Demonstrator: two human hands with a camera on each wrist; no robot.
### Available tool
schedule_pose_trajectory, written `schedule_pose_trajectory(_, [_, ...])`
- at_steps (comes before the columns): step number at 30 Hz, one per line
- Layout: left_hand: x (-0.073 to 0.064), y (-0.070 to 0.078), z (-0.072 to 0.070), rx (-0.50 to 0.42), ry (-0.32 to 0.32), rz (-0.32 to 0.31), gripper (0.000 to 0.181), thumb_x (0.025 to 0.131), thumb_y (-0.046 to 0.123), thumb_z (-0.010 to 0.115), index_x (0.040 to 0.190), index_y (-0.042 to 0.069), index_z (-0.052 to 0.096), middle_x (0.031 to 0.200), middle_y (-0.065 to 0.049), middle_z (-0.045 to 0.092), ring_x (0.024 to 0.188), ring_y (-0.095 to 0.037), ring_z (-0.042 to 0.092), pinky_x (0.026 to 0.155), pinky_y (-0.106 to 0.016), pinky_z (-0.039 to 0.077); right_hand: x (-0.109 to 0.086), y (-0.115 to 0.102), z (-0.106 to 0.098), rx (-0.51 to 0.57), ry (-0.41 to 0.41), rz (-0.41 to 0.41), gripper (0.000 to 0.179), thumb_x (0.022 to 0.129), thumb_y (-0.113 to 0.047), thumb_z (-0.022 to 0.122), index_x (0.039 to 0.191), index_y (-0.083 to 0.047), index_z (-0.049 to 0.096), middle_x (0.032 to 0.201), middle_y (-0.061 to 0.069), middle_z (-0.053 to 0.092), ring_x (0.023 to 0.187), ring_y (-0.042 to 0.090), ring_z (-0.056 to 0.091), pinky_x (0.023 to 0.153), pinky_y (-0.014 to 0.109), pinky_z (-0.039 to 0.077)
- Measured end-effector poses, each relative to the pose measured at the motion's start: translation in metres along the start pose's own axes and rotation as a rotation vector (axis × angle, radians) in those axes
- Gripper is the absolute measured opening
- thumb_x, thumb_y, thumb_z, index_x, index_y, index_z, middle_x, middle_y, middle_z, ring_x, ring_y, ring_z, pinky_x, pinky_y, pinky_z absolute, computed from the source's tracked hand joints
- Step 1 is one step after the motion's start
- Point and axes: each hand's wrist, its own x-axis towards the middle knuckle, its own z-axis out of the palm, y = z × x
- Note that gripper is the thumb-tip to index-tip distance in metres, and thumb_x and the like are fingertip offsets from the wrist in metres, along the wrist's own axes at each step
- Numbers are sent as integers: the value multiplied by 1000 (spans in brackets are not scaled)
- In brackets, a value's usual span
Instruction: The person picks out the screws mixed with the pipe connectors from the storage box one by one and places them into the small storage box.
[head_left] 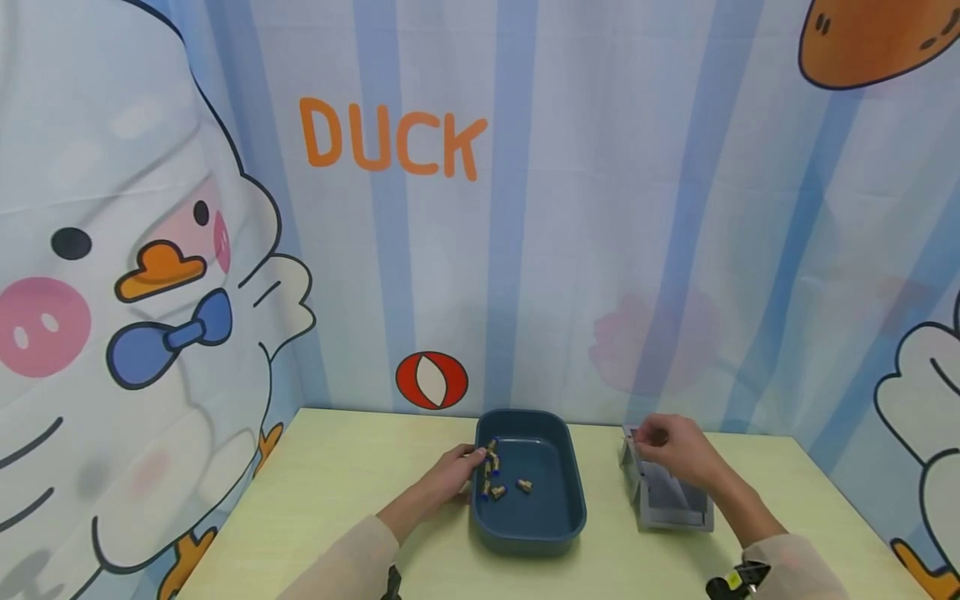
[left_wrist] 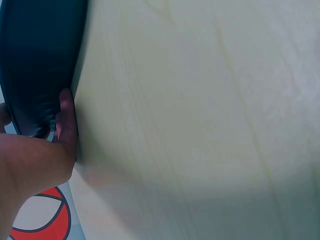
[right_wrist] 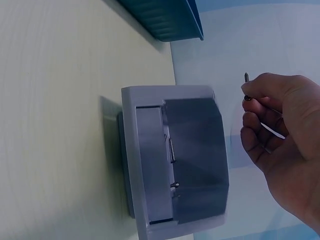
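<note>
My left hand (head_left: 452,471) grips the left side of a dark blue plastic bin (head_left: 528,543), its thumb over the rim. In the left wrist view, its fingers (left_wrist: 69,120) lie along the bin's outer wall. Several brass fittings (head_left: 524,485) with blue ends lie inside, mostly on the left. Above a grey dispenser box (head_left: 675,521) on the right, my right hand (head_left: 681,448) pinches a small screw (right_wrist: 246,77) between thumb and forefinger, the threaded tip pointing up in the right wrist view. Other screws (right_wrist: 172,151) lie in the box's slot.
A pale yellow wooden table (head_left: 360,467) carries the bin and the box, with a gap between them. Behind it hangs a cartoon-printed curtain (head_left: 570,208) close to the back edge. A dark device (head_left: 738,581) is on the right wrist.
</note>
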Motion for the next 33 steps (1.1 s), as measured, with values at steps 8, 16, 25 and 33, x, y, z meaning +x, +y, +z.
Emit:
schedule_pose_trajectory(8, [0, 0, -1, -1, -4, -5, 60, 113, 37, 48, 155, -5, 42, 143, -23, 60, 131, -39, 58, 97, -52, 58, -3, 7, -1, -44, 19, 22, 3, 98, -9, 74, 97, -6, 72, 89, -1, 68, 82, 13, 62, 69, 31, 54])
schedule_pose_trajectory(16, [0, -1, 0, 9, 1, -1, 61, 113, 38, 49, 154, -5, 43, 141, -23, 60, 128, -37, 60, 94, -50, 59, -6, 13, -2, -67, 27, 44, 5, 97, -8, 74, 97, -4, 72, 87, 0, 67, 79, 15, 60, 65, 31, 52])
schedule_pose_trajectory(25, [0, -3, 0, -15, -6, 1, 62, 113, 39, 49, 155, -6, 41, 140, -22, 61, 128, -37, 59, 98, -54, 58, -9, 23, -5, -65, 36, 56, 4, 97, -9, 74, 96, -5, 73, 85, -1, 67, 77, 14, 61, 64, 30, 52])
schedule_pose_trajectory(33, [2, -2, -1, -5, -4, -1, 62, 112, 40, 50, 155, -5, 42, 141, -22, 61, 128, -36, 59, 98, -53, 58, -11, 30, -5, -60, 51, 77, 6, 96, -7, 74, 98, -1, 74, 85, 0, 68, 77, 14, 61, 64, 30, 52])
